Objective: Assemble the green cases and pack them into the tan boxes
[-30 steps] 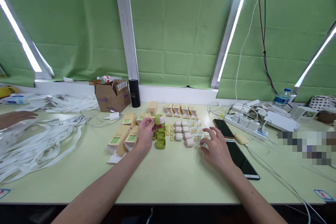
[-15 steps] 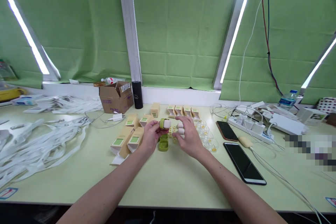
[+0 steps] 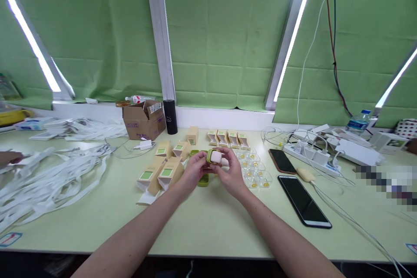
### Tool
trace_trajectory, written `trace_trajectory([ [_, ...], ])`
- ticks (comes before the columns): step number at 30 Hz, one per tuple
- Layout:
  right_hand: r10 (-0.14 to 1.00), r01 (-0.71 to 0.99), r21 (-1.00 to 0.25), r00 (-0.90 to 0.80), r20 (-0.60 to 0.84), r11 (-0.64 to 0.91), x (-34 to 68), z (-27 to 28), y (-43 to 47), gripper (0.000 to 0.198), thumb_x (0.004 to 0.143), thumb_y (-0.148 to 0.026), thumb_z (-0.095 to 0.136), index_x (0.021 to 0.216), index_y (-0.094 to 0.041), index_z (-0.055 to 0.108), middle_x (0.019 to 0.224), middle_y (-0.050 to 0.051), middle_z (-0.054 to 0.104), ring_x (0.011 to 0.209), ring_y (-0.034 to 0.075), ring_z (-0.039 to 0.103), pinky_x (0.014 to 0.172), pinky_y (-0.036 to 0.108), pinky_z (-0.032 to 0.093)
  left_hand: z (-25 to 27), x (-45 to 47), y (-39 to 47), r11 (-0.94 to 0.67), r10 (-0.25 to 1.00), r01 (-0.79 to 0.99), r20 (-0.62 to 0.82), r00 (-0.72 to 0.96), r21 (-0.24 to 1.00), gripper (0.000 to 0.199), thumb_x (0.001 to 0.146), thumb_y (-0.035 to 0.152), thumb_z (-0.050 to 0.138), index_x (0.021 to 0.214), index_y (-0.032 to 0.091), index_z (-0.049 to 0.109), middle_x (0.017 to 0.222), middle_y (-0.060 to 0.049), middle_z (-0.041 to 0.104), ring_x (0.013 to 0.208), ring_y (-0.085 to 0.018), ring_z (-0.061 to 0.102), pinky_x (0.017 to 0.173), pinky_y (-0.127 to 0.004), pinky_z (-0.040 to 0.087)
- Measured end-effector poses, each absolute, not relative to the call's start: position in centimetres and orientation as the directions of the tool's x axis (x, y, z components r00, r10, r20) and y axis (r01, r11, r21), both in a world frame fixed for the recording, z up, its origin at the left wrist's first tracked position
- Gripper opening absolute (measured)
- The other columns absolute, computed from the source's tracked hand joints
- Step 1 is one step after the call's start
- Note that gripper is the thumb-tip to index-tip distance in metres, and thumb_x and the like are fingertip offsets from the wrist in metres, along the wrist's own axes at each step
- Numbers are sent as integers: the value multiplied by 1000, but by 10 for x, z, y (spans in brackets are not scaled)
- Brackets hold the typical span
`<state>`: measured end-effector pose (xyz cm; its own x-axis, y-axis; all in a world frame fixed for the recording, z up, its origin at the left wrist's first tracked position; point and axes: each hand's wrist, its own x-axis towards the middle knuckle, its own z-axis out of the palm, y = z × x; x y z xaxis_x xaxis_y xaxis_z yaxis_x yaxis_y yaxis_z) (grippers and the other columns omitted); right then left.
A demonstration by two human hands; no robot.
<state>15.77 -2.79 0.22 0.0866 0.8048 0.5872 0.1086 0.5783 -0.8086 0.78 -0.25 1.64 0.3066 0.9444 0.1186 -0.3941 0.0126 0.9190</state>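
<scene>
A small green case with a pale, rounded block in it [image 3: 216, 157] is held up just above the table between my hands. My left hand [image 3: 194, 171] grips it from the left, fingers closed. My right hand [image 3: 233, 176] has its thumb and fingers closed on its right side. Behind the right fingers a pale block [image 3: 224, 162] shows in part. Below the hands lies another green case [image 3: 203, 180], partly covered. To the right, several clear plastic cups with yellow centres [image 3: 256, 169] stand close together.
Several tan cartons with green labels [image 3: 171, 171] stand on the left, and small open cartons [image 3: 228, 138] at the back. Phones [image 3: 304, 201], a power strip [image 3: 312, 158] and cables lie right. White straps [image 3: 65, 178] cover the left; a blurred brownish shape [image 3: 11, 157] is at the edge.
My left hand has moved right with the green case. My right hand has closed in on the case. A brownish shape has come in at the left edge.
</scene>
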Motion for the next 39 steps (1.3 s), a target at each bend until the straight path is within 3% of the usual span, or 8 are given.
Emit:
trace_trajectory([
  [4,828,-35,-828,76,556,559,157,2,-29,40,81,-28,80,117,-28,62,125,6,71,114,26,68,101,46,56,16,10,-3,-37,928,-296,143,345,954,27,76,38,86,83,17,70,86,-6,73,73,-17,67,72,-30,57],
  [10,825,-187,-803,154,544,565,159,1,-23,44,76,-32,86,113,-27,62,112,5,74,105,25,71,93,42,59,23,5,-1,-295,927,-167,324,186,941,27,75,37,88,90,20,72,88,-5,73,78,-18,68,74,-30,56],
  [20,819,-161,-807,202,537,569,164,3,-24,44,75,-33,85,114,-27,66,113,5,70,105,25,68,91,41,60,22,1,-7,-479,854,-79,485,190,874,34,83,23,78,116,23,68,114,-12,75,113,-28,70,99,-41,53],
  [26,821,-169,-804,139,554,570,165,4,-25,47,77,-36,85,121,-28,72,117,7,67,104,25,68,87,41,63,16,1,-3,-535,827,-18,527,196,845,52,76,13,78,125,25,68,129,-12,71,126,-30,65,108,-44,48],
  [31,823,-143,-811,140,551,567,165,2,-25,49,76,-32,86,123,-30,72,118,6,66,101,24,68,85,39,63,8,2,1,-568,808,28,550,212,823,53,77,11,75,127,28,68,132,-11,69,126,-28,64,108,-43,49],
  [35,853,-251,-816,124,506,521,164,1,-25,52,76,-37,89,122,-29,66,101,4,70,93,23,70,82,38,63,3,2,2,-561,817,61,540,202,825,54,77,11,76,127,28,69,130,-9,68,119,-25,66,106,-41,51],
  [39,892,-388,-807,115,437,446,162,1,-22,52,79,-49,88,120,-29,62,107,4,72,95,24,75,84,41,65,3,3,0,-591,804,119,571,167,798,51,78,15,80,126,30,70,129,-9,65,116,-25,64,106,-40,51],
])
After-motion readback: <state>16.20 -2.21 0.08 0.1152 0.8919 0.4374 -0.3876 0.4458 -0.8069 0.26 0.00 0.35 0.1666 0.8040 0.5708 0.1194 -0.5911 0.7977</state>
